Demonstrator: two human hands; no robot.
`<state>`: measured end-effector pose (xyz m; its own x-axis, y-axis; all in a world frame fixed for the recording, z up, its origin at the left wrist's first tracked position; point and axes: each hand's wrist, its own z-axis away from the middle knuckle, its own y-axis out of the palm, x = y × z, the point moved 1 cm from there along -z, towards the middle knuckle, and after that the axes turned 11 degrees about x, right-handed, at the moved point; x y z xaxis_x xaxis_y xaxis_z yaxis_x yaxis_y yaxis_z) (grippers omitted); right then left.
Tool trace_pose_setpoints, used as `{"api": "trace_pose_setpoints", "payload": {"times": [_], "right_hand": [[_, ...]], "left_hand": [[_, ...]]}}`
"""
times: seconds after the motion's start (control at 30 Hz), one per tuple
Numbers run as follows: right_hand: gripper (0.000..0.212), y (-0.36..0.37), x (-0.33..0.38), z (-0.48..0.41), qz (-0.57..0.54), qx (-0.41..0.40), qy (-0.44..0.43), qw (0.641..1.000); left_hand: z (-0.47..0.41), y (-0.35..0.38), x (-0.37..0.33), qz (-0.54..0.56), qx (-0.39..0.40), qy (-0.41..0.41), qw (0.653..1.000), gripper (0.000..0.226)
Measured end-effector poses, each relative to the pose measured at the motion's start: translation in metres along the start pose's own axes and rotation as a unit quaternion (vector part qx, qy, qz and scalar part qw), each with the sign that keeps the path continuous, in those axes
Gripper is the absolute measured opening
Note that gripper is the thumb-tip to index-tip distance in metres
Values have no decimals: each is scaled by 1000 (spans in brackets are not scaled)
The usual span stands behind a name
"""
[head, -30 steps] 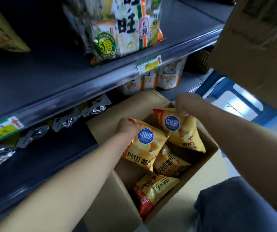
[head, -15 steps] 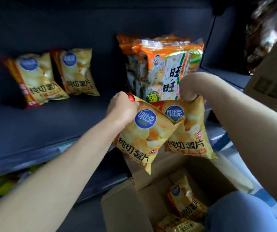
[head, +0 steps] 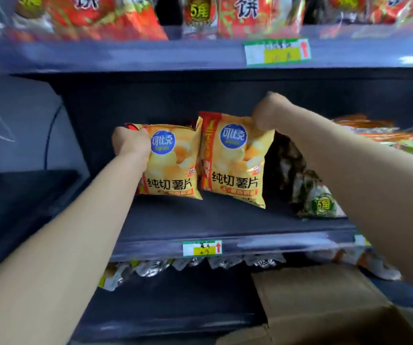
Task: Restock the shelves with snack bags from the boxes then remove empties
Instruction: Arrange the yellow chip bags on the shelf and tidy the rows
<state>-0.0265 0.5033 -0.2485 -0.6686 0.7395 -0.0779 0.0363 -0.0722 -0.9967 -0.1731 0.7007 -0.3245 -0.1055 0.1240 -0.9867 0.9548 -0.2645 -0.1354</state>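
While both arms reach into the middle shelf (head: 200, 220), each hand holds one yellow chip bag by an upper corner. The left hand (head: 130, 143) has its fingers curled tight round the top left corner of the left bag (head: 173, 168). The right hand (head: 266, 113) is closed on the top right corner of the right bag (head: 235, 165); its fingertips are hidden, so I cannot tell how exactly they pinch. The two bags stand upright side by side, touching at their inner edges, toward the back of the shelf. Their lower edges are on the shelf board or just above it; I cannot tell which. Green-and-white snack bags (head: 320, 195) lie near the right edge of the shelf, just beside the right bag, and a cardboard box (head: 325, 302) stands below. I judge the chip bags to be very light and puffed with air, with smooth, slippery film and brittle chips inside, so squeezing the belly is a risk. The flat sealed seam on top, or its corner, is the good place to hold. Being soft and light, the bags may tip over when released, so they probably need to lean on each other or on the back wall.
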Motion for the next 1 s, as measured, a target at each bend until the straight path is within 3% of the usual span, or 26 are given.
{"api": "trace_pose_setpoints", "payload": {"times": [0.07, 0.17, 0.37, 0.5, 0.57, 0.77, 0.87, 1.0], "right_hand": [[35, 21, 8, -24, -156, -33, 18, 987], [37, 57, 10, -47, -335, -103, 73, 934], [106, 117, 23, -32, -527, -47, 86, 844], [92, 151, 33, -35, -550, 68, 137, 821], [84, 164, 39, -38, -546, 93, 123, 823], [62, 169, 37, -58, -482, 13, 115, 868], [65, 168, 32, -70, -449, -1, 118, 886], [70, 171, 33, -78, -482, 7, 132, 866]], "left_hand": [[-9, -2, 12, -15, 9, -8, 1000, 37], [-19, 0, 46, -20, 87, -42, 995, 48], [-5, -3, 84, -36, 228, -96, 968, 89], [-6, 1, 100, -94, 243, -99, 960, 77], [-9, 3, 103, -108, 246, -73, 960, 77], [-18, 10, 105, -103, 234, -23, 966, 85], [-21, 18, 108, -107, 220, -16, 969, 85], [-22, 28, 112, -106, 196, -2, 975, 84]]}}
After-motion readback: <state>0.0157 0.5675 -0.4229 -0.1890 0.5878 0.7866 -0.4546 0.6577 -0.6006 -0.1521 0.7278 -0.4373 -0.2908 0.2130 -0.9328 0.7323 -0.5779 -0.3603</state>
